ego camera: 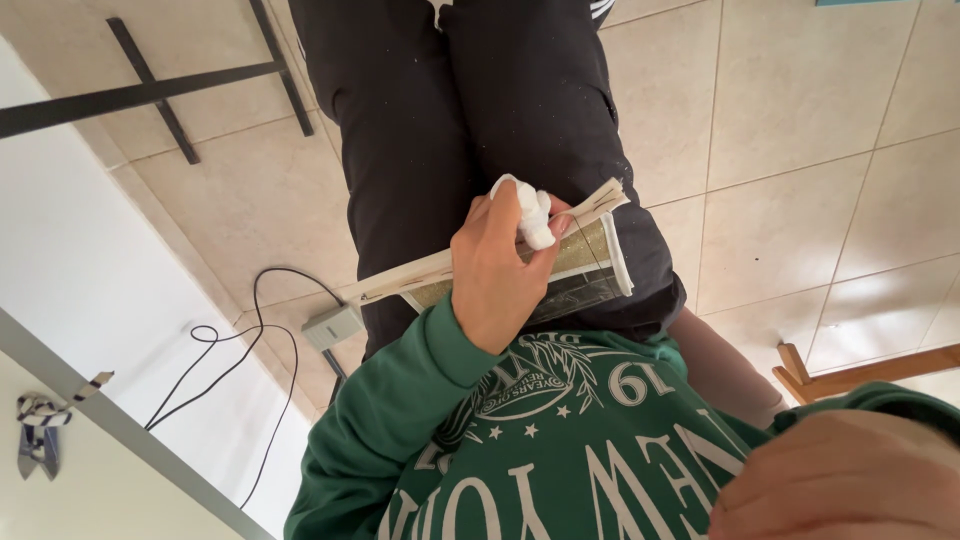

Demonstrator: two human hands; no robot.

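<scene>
Beige tiled floor [800,150], one grey wall box [332,325] with black cables, left hand [498,270] gripping one white cloth wad [530,212] on a white-framed mesh panel [575,270] over the lap — right hand [840,480] blurred, grip unclear.

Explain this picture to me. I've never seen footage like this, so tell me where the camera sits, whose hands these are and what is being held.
There is no machine here. A person wears one camera on the head, pointing down, so you see their own green sweatshirt at the bottom and their black trousers above it.

The left hand reaches in from a green sleeve. Its fingers press a small white cloth against a flat white-framed panel lying across the lap.

The right hand is close to the lens and blurred; whether it holds anything cannot be told.

Below is a tiled floor, with a black cable and a small grey box.
</scene>
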